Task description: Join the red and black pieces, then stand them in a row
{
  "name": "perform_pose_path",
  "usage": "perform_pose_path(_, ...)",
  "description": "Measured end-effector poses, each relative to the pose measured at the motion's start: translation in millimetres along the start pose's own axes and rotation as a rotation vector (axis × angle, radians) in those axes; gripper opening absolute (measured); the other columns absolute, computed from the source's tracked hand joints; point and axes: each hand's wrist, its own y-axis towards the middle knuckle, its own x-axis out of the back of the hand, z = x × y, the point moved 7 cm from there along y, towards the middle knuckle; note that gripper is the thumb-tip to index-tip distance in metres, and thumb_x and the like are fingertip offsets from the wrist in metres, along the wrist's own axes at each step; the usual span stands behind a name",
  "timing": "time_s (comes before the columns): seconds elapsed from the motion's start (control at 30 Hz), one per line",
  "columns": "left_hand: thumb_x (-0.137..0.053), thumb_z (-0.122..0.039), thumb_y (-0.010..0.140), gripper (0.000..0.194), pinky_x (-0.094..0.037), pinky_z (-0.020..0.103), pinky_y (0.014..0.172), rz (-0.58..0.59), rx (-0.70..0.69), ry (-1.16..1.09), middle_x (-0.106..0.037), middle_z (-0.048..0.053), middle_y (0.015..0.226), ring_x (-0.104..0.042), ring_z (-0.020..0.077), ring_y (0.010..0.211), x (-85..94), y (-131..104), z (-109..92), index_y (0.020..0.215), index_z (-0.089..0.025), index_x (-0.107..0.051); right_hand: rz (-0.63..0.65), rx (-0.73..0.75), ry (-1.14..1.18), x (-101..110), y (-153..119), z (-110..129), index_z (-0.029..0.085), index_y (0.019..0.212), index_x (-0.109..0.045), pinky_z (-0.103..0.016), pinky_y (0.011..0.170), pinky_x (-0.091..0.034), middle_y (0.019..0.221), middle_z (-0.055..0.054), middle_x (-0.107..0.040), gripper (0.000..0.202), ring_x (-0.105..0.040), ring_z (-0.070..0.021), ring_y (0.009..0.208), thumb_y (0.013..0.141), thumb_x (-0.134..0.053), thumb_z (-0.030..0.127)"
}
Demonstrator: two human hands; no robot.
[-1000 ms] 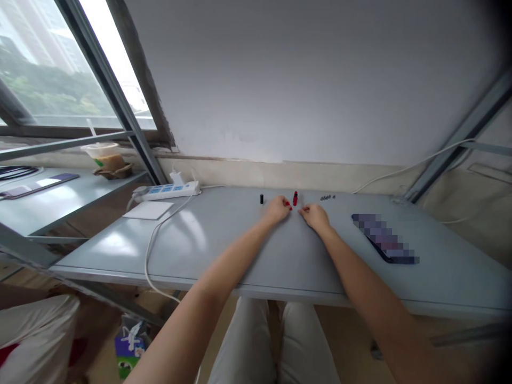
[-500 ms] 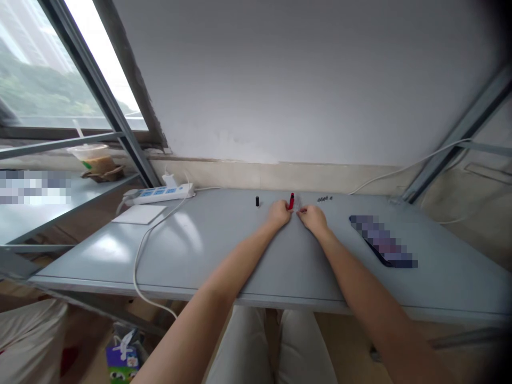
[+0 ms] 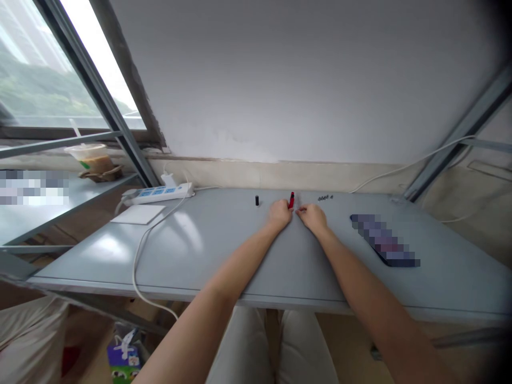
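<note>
My left hand [image 3: 281, 214] is closed around a slim red tube-like object [image 3: 292, 201] with a dark patch near its top, held roughly upright just above the desk. Close on its right, the fingers of my right hand [image 3: 314, 217] are pinched together; whatever they hold is too small to make out. A faint see-through piece [image 3: 297, 199] shows behind the gap between my hands. To the left a short black cylinder [image 3: 256, 200] stands upright. Several tiny dark pieces [image 3: 325, 198] lie in a row beyond my right hand.
On the grey desk [image 3: 224, 234], a phone [image 3: 384, 242] lies at right. A white power strip [image 3: 162, 193], a flat white box [image 3: 138, 214] and a loose white cable [image 3: 138, 256] are at left. A drink cup [image 3: 94, 158] sits on the neighbouring desk. The wall closes the back.
Both hands stay almost in place, with the right fingertips shifted very slightly left towards the red tube-like object. The view itself has moved a little.
</note>
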Motion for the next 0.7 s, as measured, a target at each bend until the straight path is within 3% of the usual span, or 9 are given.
perform_pose_path(0.4,-0.05,-0.037,0.082,0.029,-0.043,0.032,0.077,0.03,0.035,0.097,-0.063,0.014,0.097,-0.057,0.0235,0.093,17.4,-13,-9,0.096,-0.012,-0.058,-0.001,-0.008,0.02,1,-1,-2,0.02,0.097,-0.069,-0.03,0.069,-0.044,0.09,-0.012,-0.068,0.032,-0.062,-0.0238,0.087,0.079,-0.052,0.041)
perform_pose_path(0.5,-0.047,-0.035,0.084,0.032,-0.043,0.033,0.077,-0.012,-0.039,0.165,-0.062,0.014,0.095,-0.057,0.0238,0.092,27.1,-25,-13,0.104,-0.011,-0.052,0.006,-0.012,0.022,0,-1,-1,0.02,0.097,-0.069,-0.03,0.071,-0.044,0.092,-0.011,-0.068,0.031,-0.062,-0.0231,0.088,0.079,-0.052,0.04)
perform_pose_path(0.63,-0.039,-0.021,0.086,0.023,-0.04,0.036,0.081,-0.102,-0.27,0.282,-0.061,0.012,0.094,-0.054,0.0235,0.095,45.3,-51,-21,0.105,-0.013,-0.05,0.016,-0.04,0.016,0,0,-2,0.021,0.097,-0.069,-0.029,0.071,-0.044,0.093,-0.01,-0.068,0.029,-0.062,-0.0225,0.088,0.078,-0.054,0.037)
perform_pose_path(0.7,-0.039,-0.02,0.085,0.028,-0.039,0.036,0.081,-0.177,-0.262,0.281,-0.058,0.013,0.102,-0.052,0.0237,0.098,58.5,-61,-12,0.111,-0.013,-0.046,0.024,-0.052,0.024,0,0,-2,0.022,0.097,-0.069,-0.029,0.071,-0.044,0.093,-0.01,-0.068,0.029,-0.062,-0.022,0.088,0.078,-0.053,0.038)
